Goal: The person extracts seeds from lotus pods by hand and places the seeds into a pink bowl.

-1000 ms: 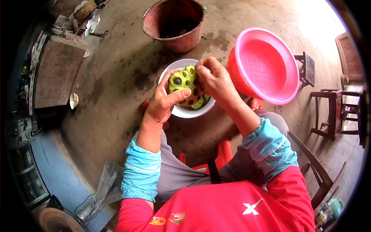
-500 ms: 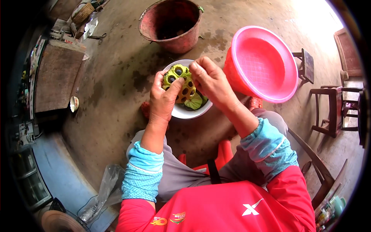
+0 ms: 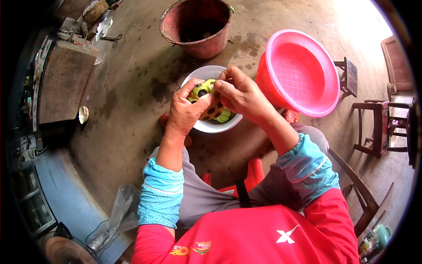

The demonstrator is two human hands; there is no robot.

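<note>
"Where's the green seed pod (image 3: 205,86)?"

"Up in the hands, over the far side of the white bowl (image 3: 210,129), which sits between the knees and the bucket."

"What's the left hand (image 3: 183,111) doing?"

"It's closed around the pod from the left, fingers behind, thumb laid across the front. A dark seed (image 3: 202,93) shows in one of the holes just beyond that thumb."

"And the right hand (image 3: 247,95)?"

"Bent, thumb and fingers drawn in at the pod's right edge. I can't tell whether it's pinching anything; the tips are too small to read."

"Anything inside the bowl?"

"Something green (image 3: 223,116) shows low on its right side, partly hidden by the hands."

"What stands around it?"

"A worn red bucket (image 3: 206,49) on the far side, and a wide pink basin (image 3: 291,59) to the right, with a small dark stool (image 3: 350,77) just beyond that. Near left, a clear plastic bag (image 3: 121,211) lies beside a fan (image 3: 70,251). The brown floor (image 3: 125,136) has dark patches left of the bowl."
</note>
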